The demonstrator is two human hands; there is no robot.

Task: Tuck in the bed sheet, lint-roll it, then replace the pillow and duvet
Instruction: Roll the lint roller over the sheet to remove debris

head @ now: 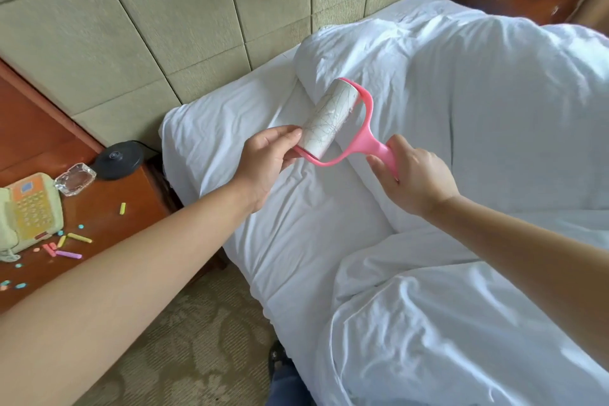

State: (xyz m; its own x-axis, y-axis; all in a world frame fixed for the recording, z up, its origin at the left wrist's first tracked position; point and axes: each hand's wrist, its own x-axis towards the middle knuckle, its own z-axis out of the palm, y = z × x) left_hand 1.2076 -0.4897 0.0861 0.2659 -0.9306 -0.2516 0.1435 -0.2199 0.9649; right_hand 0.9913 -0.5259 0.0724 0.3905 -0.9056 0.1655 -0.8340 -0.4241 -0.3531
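Note:
A pink lint roller (339, 123) with a white, hair-covered roll is held in the air above the white bed sheet (263, 148). My right hand (412, 175) grips its pink handle. My left hand (267, 158) holds the near end of the roll with its fingertips. A white pillow (461, 92) lies on the bed behind the roller. The crumpled white duvet (445, 323) covers the near right part of the bed.
A wooden nightstand (108, 208) at left carries a cream telephone (28, 211), a glass ashtray (75, 179), a black kettle base (118, 160) and several coloured chalk pieces (67, 245). A padded green headboard (164, 26) rises behind. Patterned carpet (184, 339) lies beside the bed.

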